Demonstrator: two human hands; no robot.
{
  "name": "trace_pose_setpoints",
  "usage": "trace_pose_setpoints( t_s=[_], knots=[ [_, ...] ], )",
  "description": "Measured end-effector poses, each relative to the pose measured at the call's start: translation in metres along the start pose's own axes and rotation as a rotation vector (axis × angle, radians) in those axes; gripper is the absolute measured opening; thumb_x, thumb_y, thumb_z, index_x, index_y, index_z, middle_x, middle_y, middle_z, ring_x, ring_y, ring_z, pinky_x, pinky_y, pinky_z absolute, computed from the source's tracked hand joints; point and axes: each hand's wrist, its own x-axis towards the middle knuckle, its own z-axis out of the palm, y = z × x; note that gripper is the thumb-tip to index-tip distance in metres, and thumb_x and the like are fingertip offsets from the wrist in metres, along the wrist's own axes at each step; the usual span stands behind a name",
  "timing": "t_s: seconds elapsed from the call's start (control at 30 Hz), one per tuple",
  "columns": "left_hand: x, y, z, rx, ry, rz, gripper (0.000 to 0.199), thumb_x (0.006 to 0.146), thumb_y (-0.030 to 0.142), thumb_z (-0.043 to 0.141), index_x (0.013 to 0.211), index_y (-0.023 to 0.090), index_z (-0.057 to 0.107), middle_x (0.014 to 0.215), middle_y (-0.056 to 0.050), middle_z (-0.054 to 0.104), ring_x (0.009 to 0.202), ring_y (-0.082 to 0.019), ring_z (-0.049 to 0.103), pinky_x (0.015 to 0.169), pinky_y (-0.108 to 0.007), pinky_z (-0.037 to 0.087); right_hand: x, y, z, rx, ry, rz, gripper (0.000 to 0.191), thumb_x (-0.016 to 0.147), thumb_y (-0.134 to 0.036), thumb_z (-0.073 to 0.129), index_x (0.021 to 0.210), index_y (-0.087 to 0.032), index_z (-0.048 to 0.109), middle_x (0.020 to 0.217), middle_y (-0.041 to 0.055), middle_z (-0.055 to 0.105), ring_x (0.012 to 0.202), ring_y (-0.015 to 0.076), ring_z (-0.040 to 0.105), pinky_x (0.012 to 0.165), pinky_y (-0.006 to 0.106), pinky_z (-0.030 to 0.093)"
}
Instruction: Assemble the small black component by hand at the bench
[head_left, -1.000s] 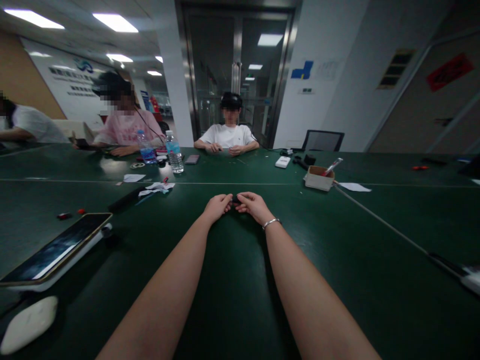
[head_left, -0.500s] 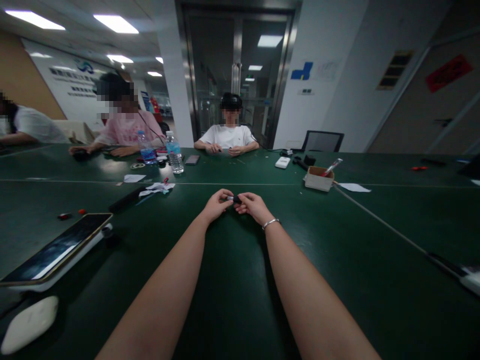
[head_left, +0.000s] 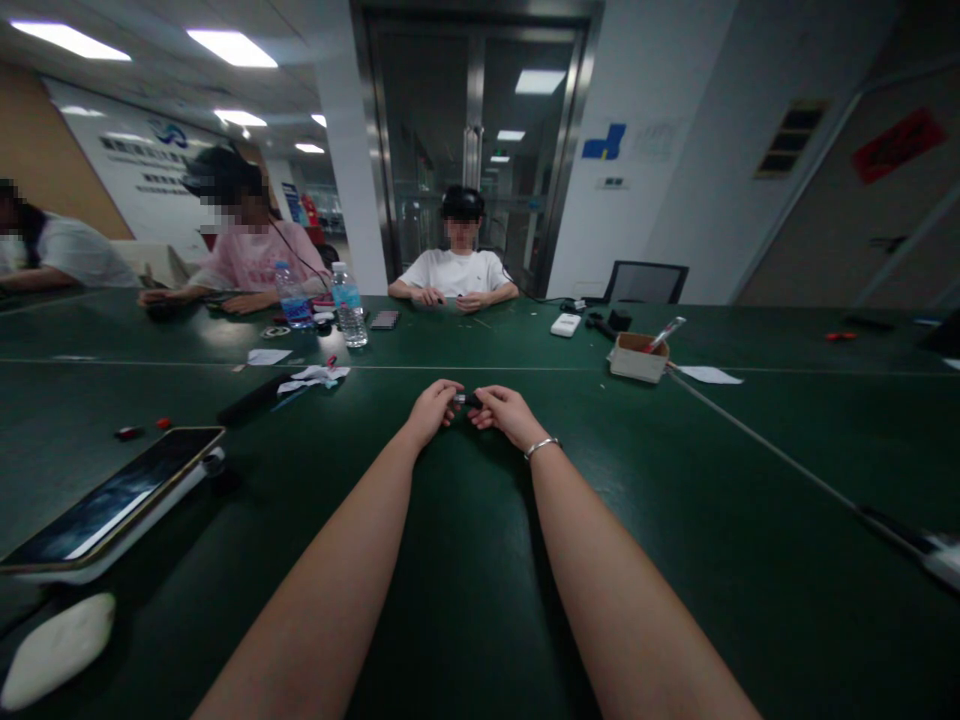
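Note:
Over the middle of the dark green table (head_left: 480, 560), both my hands are closed around one small black piece with a silver end (head_left: 472, 400). The fingers of my left hand (head_left: 433, 412) pinch it at the silver end. Thumb and fingertips of my right hand (head_left: 508, 414) grip its black part, and a silver bracelet (head_left: 541, 448) circles that wrist. The piece lies roughly level between the hands. Fingers cover much of it, so its exact kind cannot be made out.
At left are a phone (head_left: 120, 500) propped on a white stand, a white mouse-shaped object (head_left: 60, 650), and crumpled paper (head_left: 313, 377). Water bottles (head_left: 349, 308) stand farther back. A small box (head_left: 638, 358) holding a pen is at right. Across the table sits a person (head_left: 459, 270); others sit left.
My left fingers have shifted slightly and now sit closer together at the silver end. My right hand stays in place. The person in pink at left has moved their head a little.

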Motion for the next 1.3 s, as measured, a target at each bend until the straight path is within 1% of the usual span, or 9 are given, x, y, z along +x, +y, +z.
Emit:
trace_pose_setpoints(
  t_s=[0.1,0.33,0.47,0.6,0.77,0.9,1.03,1.2,1.3],
  knots=[
    [0.0004,-0.0012,-0.0006,0.021,-0.005,0.015,0.031,0.090,0.037,0.039,0.097,0.014,0.059,0.053,0.004,0.046,0.040,-0.006,0.038,0.037,-0.016,0.030,0.0001,0.0000,0.0004,0.001,0.003,-0.002,0.010,0.090,-0.021,0.055,0.090,-0.012,0.057,0.056,0.0042,0.066,0.046,0.0110,0.063,0.046,0.018,0.053],
    [-0.0006,-0.0001,0.0002,0.027,0.022,0.004,0.019,0.085,0.025,0.048,0.096,0.014,0.060,0.064,0.002,0.052,0.045,-0.006,0.045,0.041,-0.016,0.036,0.0006,0.0001,0.0006,-0.016,0.005,-0.003,0.009,0.090,-0.020,0.054,0.089,-0.012,0.058,0.056,0.0045,0.067,0.046,0.0104,0.063,0.045,0.017,0.052],
    [-0.0015,0.0010,0.0007,0.025,0.002,0.002,0.027,0.090,0.031,0.040,0.095,0.013,0.060,0.053,0.004,0.048,0.039,-0.006,0.039,0.038,-0.017,0.031,0.0010,0.0006,0.0005,-0.018,0.008,-0.010,0.009,0.091,-0.019,0.054,0.089,-0.012,0.057,0.055,0.0043,0.066,0.046,0.0106,0.063,0.045,0.017,0.052],
    [-0.0011,0.0007,0.0006,0.026,0.007,0.003,0.018,0.084,0.024,0.050,0.095,0.014,0.061,0.059,0.003,0.052,0.043,-0.005,0.044,0.040,-0.016,0.033,0.0005,0.0004,0.0008,-0.013,0.010,-0.009,0.008,0.090,-0.020,0.055,0.088,-0.012,0.058,0.055,0.0039,0.066,0.046,0.0103,0.062,0.045,0.017,0.052],
    [-0.0012,0.0005,0.0007,0.013,-0.016,0.003,0.025,0.087,0.032,0.047,0.094,0.013,0.061,0.053,0.003,0.052,0.040,-0.006,0.041,0.040,-0.017,0.032,0.0008,0.0005,0.0008,-0.018,0.008,-0.006,0.009,0.089,-0.021,0.056,0.087,-0.012,0.058,0.054,0.0038,0.066,0.046,0.0104,0.062,0.045,0.017,0.053],
    [-0.0007,-0.0015,0.0006,0.026,-0.007,0.025,0.021,0.081,0.024,0.055,0.098,0.014,0.060,0.061,0.002,0.056,0.046,-0.006,0.047,0.042,-0.016,0.035,0.0014,0.0009,0.0006,-0.015,0.010,-0.003,0.009,0.089,-0.020,0.056,0.087,-0.012,0.058,0.054,0.0035,0.065,0.045,0.0103,0.062,0.046,0.017,0.053],
    [0.0002,-0.0032,0.0001,0.027,-0.025,0.017,0.024,0.086,0.031,0.048,0.097,0.014,0.060,0.058,0.002,0.054,0.046,-0.007,0.047,0.043,-0.016,0.036,0.0008,0.0007,0.0007,-0.012,0.007,-0.005,0.010,0.089,-0.022,0.058,0.088,-0.012,0.058,0.054,0.0032,0.065,0.045,0.0101,0.062,0.045,0.017,0.052],
    [0.0004,-0.0039,-0.0003,0.028,-0.008,0.021,0.023,0.082,0.030,0.054,0.098,0.014,0.061,0.066,0.001,0.058,0.049,-0.006,0.049,0.044,-0.016,0.037,0.0000,0.0007,0.0005,-0.018,0.004,-0.009,0.012,0.088,-0.023,0.059,0.089,-0.012,0.058,0.054,0.0027,0.065,0.045,0.0100,0.062,0.046,0.017,0.053],
    [0.0004,-0.0040,-0.0003,0.028,-0.036,0.027,0.028,0.085,0.035,0.049,0.097,0.013,0.061,0.056,0.002,0.053,0.044,-0.006,0.045,0.042,-0.017,0.036,-0.0001,0.0008,0.0002,-0.012,0.000,-0.015,0.012,0.087,-0.024,0.060,0.088,-0.012,0.059,0.054,0.0032,0.065,0.046,0.0105,0.062,0.046,0.017,0.053]
  ],
)
